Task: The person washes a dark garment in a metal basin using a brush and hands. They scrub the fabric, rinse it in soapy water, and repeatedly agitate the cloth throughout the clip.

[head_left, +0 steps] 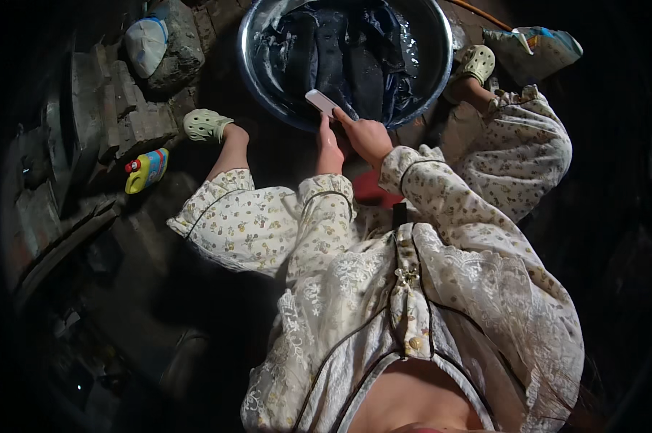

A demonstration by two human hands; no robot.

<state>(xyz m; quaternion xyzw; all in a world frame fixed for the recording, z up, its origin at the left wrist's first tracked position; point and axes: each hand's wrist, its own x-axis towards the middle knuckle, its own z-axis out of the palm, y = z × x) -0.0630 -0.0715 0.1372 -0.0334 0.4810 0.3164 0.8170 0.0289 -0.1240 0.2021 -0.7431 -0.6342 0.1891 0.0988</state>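
Ground (124,267) dark and unevenly lit, blocks (135,108) piled to the left. Person seated in a patterned suit (499,289), knees spread. Between the feet, at the far side, stands a metal basin (436,76), cut off by the upper edge of view. Dark cloth (333,61), wet, lies in it. Sack (546,58) on the ground right of the basin; stone (185,65) to the left, with a white bag (147,47) against it. Yellow bottle (147,172), red-capped, near the left clog (207,125); right clog (477,63) beside the basin. Right hand (369,138) bent, fingers gripping the near end of a white oblong (320,102). Left hand (329,150) upright alongside, fingertips at the same end; whether it also grips cannot be told. Oblong located above the basin's near rim, over the cloth; contact with the cloth not determinable.
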